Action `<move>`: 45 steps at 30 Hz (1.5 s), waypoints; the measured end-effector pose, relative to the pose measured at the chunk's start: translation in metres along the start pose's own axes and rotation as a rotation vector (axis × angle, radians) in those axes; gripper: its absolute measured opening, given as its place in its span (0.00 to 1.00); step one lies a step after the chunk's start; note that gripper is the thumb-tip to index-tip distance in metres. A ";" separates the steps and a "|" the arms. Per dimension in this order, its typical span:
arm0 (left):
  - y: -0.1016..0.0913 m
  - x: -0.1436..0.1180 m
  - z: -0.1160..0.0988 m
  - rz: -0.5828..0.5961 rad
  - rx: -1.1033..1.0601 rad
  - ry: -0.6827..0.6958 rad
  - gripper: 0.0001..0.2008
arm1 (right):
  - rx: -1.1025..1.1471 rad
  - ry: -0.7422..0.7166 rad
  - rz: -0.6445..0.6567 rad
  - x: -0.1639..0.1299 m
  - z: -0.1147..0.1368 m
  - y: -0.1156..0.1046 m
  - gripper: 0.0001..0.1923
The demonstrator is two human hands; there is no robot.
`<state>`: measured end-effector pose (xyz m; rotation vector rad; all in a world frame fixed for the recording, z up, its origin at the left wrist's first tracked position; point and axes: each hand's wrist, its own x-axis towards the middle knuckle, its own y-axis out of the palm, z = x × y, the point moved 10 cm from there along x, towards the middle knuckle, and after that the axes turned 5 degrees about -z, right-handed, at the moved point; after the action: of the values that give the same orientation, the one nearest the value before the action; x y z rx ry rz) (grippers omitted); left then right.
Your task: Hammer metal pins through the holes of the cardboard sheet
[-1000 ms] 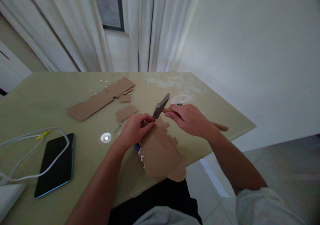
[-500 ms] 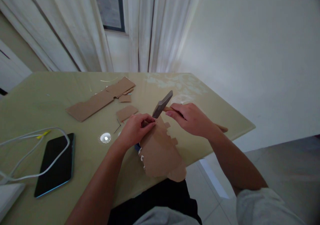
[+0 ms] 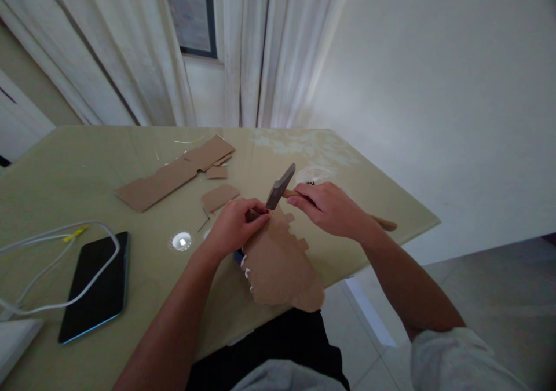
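Observation:
My right hand (image 3: 328, 205) is wrapped round the wooden handle of a hammer (image 3: 281, 187), near its head. The head is tilted, its lower face right by the fingertips of my left hand (image 3: 241, 223). Those left fingers are pinched together at the far end of a torn piece of brown cardboard (image 3: 282, 263); anything between them is too small or hidden to make out. The cardboard has ragged sides and reaches past the table's near edge. Something dark blue (image 3: 238, 256) shows from beneath its left side, mostly covered.
On the pale table (image 3: 156, 287) lie a long cardboard strip (image 3: 169, 179), a smaller cardboard piece (image 3: 219, 197), and thin dark nail-like bits (image 3: 204, 223). A black tablet (image 3: 98, 287) and a white cable (image 3: 56, 308) are at left. A clear dish (image 3: 313, 175) with small dark bits stands beyond my right hand.
The hammer head has come down slightly, closer to my left fingertips. My left hand and the cardboard have hardly moved.

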<state>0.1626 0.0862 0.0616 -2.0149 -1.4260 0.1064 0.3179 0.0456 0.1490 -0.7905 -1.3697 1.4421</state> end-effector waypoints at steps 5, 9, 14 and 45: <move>0.001 0.001 -0.007 0.019 0.058 0.069 0.06 | -0.086 -0.055 0.047 -0.001 0.003 0.011 0.22; 0.002 0.000 -0.011 0.023 0.157 0.115 0.06 | -0.043 -0.030 -0.011 0.000 0.000 0.000 0.21; 0.002 -0.002 -0.011 0.014 0.247 0.090 0.18 | -0.105 -0.037 0.049 0.000 0.000 0.010 0.22; 0.003 -0.004 -0.005 -0.016 0.240 0.072 0.21 | -0.137 -0.030 0.063 -0.001 0.000 0.019 0.21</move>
<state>0.1659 0.0795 0.0629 -1.7936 -1.3181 0.1872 0.3141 0.0462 0.1301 -0.9108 -1.4907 1.4249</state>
